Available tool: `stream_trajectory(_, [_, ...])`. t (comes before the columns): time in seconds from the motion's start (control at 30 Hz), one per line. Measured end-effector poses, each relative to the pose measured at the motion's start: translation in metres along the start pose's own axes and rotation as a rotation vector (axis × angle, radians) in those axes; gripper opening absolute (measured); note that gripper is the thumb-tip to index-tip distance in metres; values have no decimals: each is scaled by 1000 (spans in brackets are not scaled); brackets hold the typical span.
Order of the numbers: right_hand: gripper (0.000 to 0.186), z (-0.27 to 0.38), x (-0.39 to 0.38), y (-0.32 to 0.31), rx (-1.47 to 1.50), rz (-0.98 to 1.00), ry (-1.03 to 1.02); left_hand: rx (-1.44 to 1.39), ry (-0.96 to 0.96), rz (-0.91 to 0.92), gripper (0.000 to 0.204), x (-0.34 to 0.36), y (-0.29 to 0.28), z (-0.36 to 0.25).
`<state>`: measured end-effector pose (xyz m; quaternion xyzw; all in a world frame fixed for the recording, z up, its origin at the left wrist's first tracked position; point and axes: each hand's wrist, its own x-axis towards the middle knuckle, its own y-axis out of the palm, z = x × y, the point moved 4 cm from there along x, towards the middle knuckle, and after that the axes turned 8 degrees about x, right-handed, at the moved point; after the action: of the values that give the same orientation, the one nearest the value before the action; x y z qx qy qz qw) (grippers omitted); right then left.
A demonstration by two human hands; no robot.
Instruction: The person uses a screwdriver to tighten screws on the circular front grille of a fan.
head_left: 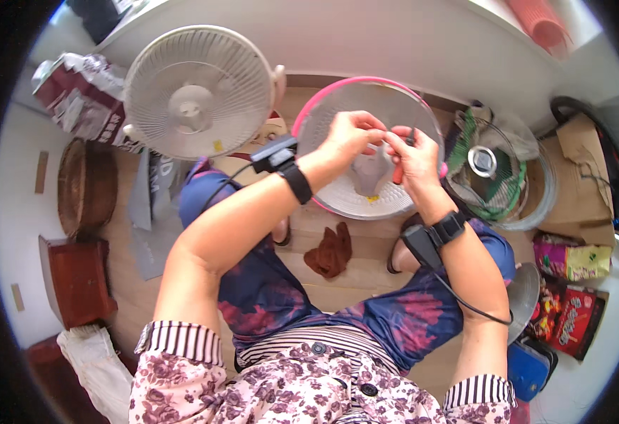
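Observation:
My left hand is closed in a pinch, its thumb and forefinger meeting the fingertips of my right hand. Whatever is between those fingertips is too small to make out. Tucked in my right hand is a small tool with a red and black handle, its working end hidden by the fingers. Both hands are above a round silver dish with a pink rim and a grey centre piece, standing between my knees. A brown cloth lies crumpled on the floor below it.
A white round fan-like housing with a ribbed grille stands left of the dish. To the right are a green net bag, coiled clear tubing, and a cardboard box. A wicker basket and a wooden stool line the left wall.

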<state>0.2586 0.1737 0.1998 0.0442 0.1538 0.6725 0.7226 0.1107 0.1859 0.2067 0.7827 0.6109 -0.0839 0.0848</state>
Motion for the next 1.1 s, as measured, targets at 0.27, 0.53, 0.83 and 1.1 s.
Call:
stream_trajectory(0.27, [19,-4,3,0,51,50,43,121,-46,-17,13,6,-3,6])
stream_trajectory(0.53, [13,-4,0,-2,6,71,44,130,-16,-33,10,8,2,12])
stream_trajectory(0.83, [12,-2,0,6,-26,128,15,139,-26,-57,11,6,-3,8])
stream_trajectory(1.1, [11,-4,-3,-1,-51,73,20,123,-14,-38,13,6,3,11])
